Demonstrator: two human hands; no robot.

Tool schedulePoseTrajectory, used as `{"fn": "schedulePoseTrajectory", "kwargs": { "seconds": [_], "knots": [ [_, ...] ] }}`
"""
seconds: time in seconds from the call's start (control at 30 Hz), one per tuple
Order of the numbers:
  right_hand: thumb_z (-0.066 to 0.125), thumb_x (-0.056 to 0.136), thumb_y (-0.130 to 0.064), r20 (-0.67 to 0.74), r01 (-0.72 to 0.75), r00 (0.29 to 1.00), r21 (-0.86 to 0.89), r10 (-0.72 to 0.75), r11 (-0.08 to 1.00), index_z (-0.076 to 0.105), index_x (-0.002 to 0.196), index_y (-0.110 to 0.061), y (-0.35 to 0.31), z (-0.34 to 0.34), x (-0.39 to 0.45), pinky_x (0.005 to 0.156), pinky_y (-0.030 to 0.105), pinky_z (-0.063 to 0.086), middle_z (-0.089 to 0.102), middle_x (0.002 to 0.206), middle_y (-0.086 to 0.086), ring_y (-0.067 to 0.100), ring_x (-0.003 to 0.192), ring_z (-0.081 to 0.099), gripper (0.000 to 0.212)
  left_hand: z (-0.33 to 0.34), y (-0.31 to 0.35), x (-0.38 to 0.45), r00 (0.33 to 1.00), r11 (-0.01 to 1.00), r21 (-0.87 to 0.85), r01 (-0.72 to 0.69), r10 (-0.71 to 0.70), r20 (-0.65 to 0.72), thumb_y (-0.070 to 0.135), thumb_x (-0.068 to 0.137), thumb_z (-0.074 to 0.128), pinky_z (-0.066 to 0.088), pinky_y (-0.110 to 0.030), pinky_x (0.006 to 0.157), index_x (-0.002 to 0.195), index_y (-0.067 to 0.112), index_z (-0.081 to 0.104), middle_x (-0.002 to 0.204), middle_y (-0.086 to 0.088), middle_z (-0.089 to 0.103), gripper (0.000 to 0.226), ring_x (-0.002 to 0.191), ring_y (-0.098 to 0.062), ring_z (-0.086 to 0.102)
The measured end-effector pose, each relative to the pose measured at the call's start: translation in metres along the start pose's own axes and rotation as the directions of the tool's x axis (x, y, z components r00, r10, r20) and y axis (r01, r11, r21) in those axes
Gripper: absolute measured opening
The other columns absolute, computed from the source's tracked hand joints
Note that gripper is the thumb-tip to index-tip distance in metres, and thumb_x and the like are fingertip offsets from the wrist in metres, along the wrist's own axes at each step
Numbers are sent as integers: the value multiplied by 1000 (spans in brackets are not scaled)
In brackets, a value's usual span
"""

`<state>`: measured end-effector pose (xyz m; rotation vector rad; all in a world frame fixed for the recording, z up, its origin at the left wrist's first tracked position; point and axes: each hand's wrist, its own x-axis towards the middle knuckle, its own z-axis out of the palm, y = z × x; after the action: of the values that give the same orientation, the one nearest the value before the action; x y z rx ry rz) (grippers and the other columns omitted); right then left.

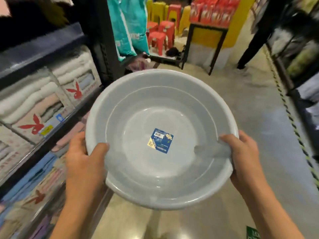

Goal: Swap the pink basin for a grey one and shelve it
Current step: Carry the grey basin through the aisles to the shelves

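Note:
A round grey plastic basin (160, 104) fills the middle of the head view, held level in front of me over the shop floor. A blue label (160, 140) is stuck on its inside bottom. A second rim edge shows at its lower side, so it may be two nested basins. My left hand (84, 157) grips the rim on the left, thumb inside. On the right rim sits my right hand (241, 152), thumb over the edge. No pink basin is in view.
A dark metal shelf unit (43, 47) with boxed towels runs along the left. Ahead are hanging teal bags (127, 26), stacked red and yellow plastic stools (160, 30) and a black-framed stand (205, 42). A person's dark-trousered leg (253, 42) stands at the right. The aisle floor (255, 114) has a striped line at right.

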<state>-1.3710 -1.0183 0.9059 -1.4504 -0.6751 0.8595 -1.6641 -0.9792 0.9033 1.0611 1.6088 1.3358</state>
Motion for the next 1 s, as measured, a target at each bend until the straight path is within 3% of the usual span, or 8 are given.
{"fn": "schedulePoseTrajectory", "kwargs": {
  "seconds": [0.07,0.17,0.3,0.4,0.53,0.67,0.77,1.0],
  "knots": [
    [58,82,-2,-69,25,997,22,-24,999,74,74,-20,-14,-29,-2,49,36,54,68,70,9,26,59,64,25,24,14,-7,999,1000,-19,-14,15,37,29,65,66,58,-48,67,90,47,64,85,14,74,31,76,-19,72],
    [60,82,-1,-147,35,989,58,-26,998,72,79,-13,-29,-79,-3,45,35,54,66,74,16,29,58,63,17,68,38,-29,990,998,-53,-41,48,134,28,67,64,58,-41,62,95,50,65,85,18,75,36,75,-19,74],
    [62,83,-5,-296,28,955,75,-5,997,69,78,-9,-37,-153,-4,43,34,53,64,68,15,29,54,62,9,134,61,-66,959,994,-72,-81,97,267,19,75,63,59,-52,68,112,25,64,100,-10,72,38,85,-34,72],
    [62,83,-7,-395,49,919,110,-2,993,67,89,0,-38,-209,-10,48,36,53,65,72,16,27,55,64,11,185,71,-90,923,992,-95,-82,111,368,6,84,62,55,-46,68,113,18,62,98,-11,70,31,89,-37,69],
    [62,83,-8,-536,106,844,116,-28,988,73,94,-11,-41,-275,-27,47,34,55,74,74,9,24,59,70,16,256,77,-124,843,990,-118,-73,125,523,6,82,61,56,-49,66,112,15,63,97,-16,71,31,88,-42,70],
    [64,84,-15,-704,115,710,100,-12,988,73,102,-15,-40,-338,-54,70,54,60,76,92,16,39,81,74,20,330,80,-165,698,992,-122,-25,105,709,13,76,64,60,-46,62,116,20,62,101,-13,70,41,82,-34,72],
    [65,85,-15,-817,131,576,123,25,984,72,110,-17,-37,-378,-73,80,60,59,77,98,14,38,89,74,26,386,81,-198,570,991,-133,-12,116,813,12,70,63,55,-46,66,106,17,64,95,-12,69,37,83,-33,69],
    [66,82,-19,-966,149,245,119,80,982,70,110,-22,-25,-446,-108,57,36,61,78,91,2,25,78,76,28,517,81,-278,220,993,-118,14,112,969,9,70,63,52,-49,69,113,10,67,95,-19,67,43,77,-33,64]
  ]
}}
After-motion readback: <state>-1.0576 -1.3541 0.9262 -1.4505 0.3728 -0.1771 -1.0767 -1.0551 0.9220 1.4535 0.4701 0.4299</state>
